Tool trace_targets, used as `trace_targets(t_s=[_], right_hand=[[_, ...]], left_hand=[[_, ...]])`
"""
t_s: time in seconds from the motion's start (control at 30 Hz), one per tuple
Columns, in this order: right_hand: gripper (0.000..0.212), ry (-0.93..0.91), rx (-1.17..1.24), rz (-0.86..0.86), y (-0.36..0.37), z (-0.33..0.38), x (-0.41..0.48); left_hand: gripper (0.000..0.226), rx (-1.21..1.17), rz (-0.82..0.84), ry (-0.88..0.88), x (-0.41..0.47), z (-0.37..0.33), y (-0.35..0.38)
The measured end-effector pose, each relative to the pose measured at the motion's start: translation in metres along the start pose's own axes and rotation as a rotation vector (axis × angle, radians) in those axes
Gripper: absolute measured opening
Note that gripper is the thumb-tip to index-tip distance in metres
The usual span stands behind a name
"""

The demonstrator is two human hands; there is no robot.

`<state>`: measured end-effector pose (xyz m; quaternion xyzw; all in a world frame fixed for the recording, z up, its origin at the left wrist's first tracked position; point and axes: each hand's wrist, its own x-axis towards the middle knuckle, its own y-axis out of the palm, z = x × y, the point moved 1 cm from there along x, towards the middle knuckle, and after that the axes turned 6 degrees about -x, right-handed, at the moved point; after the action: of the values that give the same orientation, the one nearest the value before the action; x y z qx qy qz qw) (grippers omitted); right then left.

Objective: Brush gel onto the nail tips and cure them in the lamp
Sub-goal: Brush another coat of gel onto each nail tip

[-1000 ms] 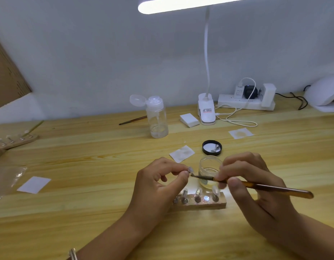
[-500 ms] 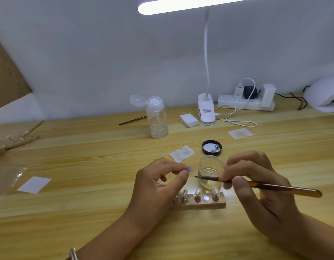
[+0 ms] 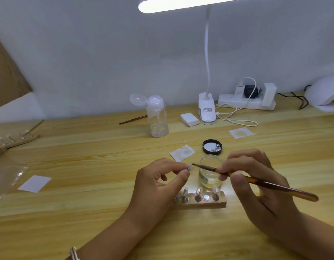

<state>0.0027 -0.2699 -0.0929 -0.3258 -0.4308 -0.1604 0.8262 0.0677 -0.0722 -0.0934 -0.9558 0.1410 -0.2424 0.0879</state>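
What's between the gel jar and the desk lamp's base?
Head view: the black lid, inner side up, a small metal piece in it; otherwise bare table.

Gel jar (image 3: 211, 173) behind nail stand (image 3: 201, 200); lid (image 3: 212, 146) behind jar.

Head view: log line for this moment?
left hand pinches nail tip | right hand holds brush near it | jar open, lid off
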Motion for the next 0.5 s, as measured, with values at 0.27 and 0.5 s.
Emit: trace_targets(t_s=[0.27, 0.5], right_hand=[[0.029, -0.008, 0.044, -0.001, -0.0024, 0.0021, -0.0016], [0.034, -0.013, 0.017, 0.024, 0.0008, 0.0016, 0.0003]], left_hand=[[0.01, 0.002, 0.006, -0.002, 0.0003, -0.0002, 0.0001], [0.01, 0.0, -0.005, 0.004, -0.0002, 0.001, -0.0005]])
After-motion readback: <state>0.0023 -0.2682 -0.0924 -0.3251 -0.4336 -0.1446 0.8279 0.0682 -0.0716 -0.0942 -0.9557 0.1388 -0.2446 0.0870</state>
